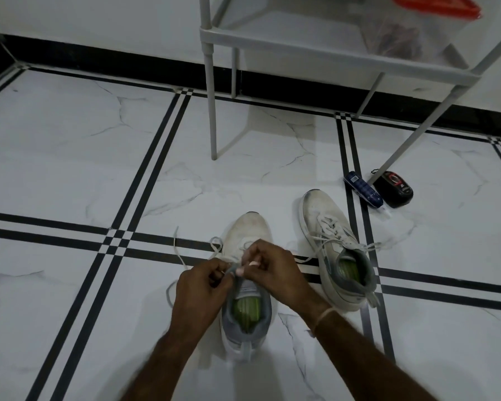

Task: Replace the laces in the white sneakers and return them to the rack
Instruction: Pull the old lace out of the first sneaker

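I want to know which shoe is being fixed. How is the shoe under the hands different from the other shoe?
Both hands, left hand and right hand, pinch the lace on the near sneaker; nobody touches the far sneaker. The near sneaker points straight ahead, while the far sneaker is angled, its toe leaning left. The far sneaker's laces cross its front, ends hanging loose. Both are white with grey collars and green insoles.

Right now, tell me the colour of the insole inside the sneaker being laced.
Bright green, seen through the grey-lined opening of the near sneaker; the head view shows it.
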{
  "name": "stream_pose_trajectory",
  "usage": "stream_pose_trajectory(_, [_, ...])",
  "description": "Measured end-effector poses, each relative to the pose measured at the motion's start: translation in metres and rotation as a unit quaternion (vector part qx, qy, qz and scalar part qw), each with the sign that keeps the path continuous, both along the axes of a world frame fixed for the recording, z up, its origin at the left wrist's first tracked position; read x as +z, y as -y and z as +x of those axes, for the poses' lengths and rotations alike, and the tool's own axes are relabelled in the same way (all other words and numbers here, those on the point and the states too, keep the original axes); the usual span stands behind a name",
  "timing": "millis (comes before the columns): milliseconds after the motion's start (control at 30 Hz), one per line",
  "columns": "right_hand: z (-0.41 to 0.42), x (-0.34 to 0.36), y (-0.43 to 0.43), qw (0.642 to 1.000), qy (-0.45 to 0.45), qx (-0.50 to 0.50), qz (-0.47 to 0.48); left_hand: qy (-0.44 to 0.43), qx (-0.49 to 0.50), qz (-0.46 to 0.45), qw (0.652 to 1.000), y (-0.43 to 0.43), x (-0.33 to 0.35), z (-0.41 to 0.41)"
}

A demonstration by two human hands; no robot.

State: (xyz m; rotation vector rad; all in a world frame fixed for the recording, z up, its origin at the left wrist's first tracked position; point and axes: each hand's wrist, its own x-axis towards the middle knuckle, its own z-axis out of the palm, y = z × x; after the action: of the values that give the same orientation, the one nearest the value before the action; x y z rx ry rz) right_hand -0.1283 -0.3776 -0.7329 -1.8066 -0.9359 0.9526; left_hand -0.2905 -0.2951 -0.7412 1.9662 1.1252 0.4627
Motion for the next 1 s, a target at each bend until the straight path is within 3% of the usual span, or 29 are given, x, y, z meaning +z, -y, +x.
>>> stream_pose_trajectory(133, [-0.005,0.003,-0.009,0.972,0.206,0.093,-0.069,0.005,-0.001,-0.010,1.000,-0.003,-0.002,-0.002])
stream_pose_trajectory(167, [-0.009,0.002,-0.010,0.969,0.216,0.098,-0.071,0.007,-0.004,-0.015,1.000,-0.003,-0.002,-0.003])
stream_pose_trajectory(200, [-0.010,0.002,-0.010,0.983,0.162,0.072,-0.055,0.008,-0.005,-0.019,1.000,-0.003,-0.002,-0.004])
stream_pose_trajectory(233, [-0.008,0.006,-0.008,0.999,0.036,0.011,-0.029,0.008,-0.004,-0.022,1.000,-0.005,-0.003,-0.005])
stream_pose_trajectory(267, [-0.003,0.013,-0.005,0.991,-0.122,-0.062,-0.001,0.009,0.000,-0.028,1.000,-0.007,-0.003,-0.007])
stream_pose_trajectory(300, [0.002,0.015,0.000,0.960,-0.253,-0.118,0.024,0.010,0.005,-0.034,0.999,-0.009,-0.004,-0.009])
stream_pose_trajectory(333, [0.009,0.016,0.004,0.939,-0.309,-0.146,0.041,0.011,0.007,-0.038,0.999,-0.010,-0.005,-0.010])
stream_pose_trajectory(400, [0.015,0.017,0.009,0.965,-0.232,-0.116,0.044,0.010,0.001,-0.042,0.999,-0.008,-0.005,-0.008])
stream_pose_trajectory(467, [0.012,0.010,0.007,0.999,-0.029,-0.024,0.013,0.006,-0.004,-0.043,0.999,-0.005,-0.003,-0.004])
stream_pose_trajectory(500, [0.007,0.004,0.004,0.997,0.063,0.032,-0.006,0.005,-0.004,-0.044,0.999,-0.004,-0.003,-0.002])
stream_pose_trajectory(567, [-0.002,-0.007,-0.002,0.983,0.163,0.081,-0.018,0.008,-0.009,-0.046,0.999,-0.003,-0.002,-0.001])
stream_pose_trajectory(600, [-0.004,-0.012,-0.003,0.988,0.145,0.053,-0.005,0.010,-0.011,-0.049,0.999,-0.003,-0.002,-0.001])
stream_pose_trajectory(667, [-0.003,-0.003,-0.004,0.993,-0.069,-0.089,0.029,0.014,-0.014,-0.058,0.998,-0.004,-0.001,-0.002])
stream_pose_trajectory(733, [0.003,0.006,0.000,0.943,-0.280,-0.166,0.069,0.016,-0.010,-0.059,0.998,-0.004,-0.001,-0.004])
stream_pose_trajectory(767, [0.005,0.008,0.003,0.943,-0.286,-0.154,0.077,0.017,-0.008,-0.060,0.998,-0.003,-0.002,-0.004])
stream_pose_trajectory(800, [0.007,0.009,0.004,0.965,-0.223,-0.112,0.075,0.017,-0.007,-0.062,0.998,-0.003,-0.002,-0.004])
stream_pose_trajectory(833, [0.008,0.006,0.005,0.992,-0.106,-0.049,0.051,0.014,-0.005,-0.066,0.998,-0.003,-0.002,-0.004])
stream_pose_trajectory(900, [0.004,-0.004,0.003,0.988,0.132,0.073,-0.015,0.011,-0.006,-0.070,0.997,-0.003,-0.003,-0.004])
stream_pose_trajectory(967, [-0.003,-0.009,-0.002,0.980,0.181,0.088,-0.002,0.011,-0.014,-0.070,0.997,-0.004,-0.002,-0.004])
stream_pose_trajectory(1000, [-0.003,-0.007,-0.004,0.992,0.116,0.033,0.022,0.009,-0.019,-0.068,0.997,-0.004,-0.001,-0.004])
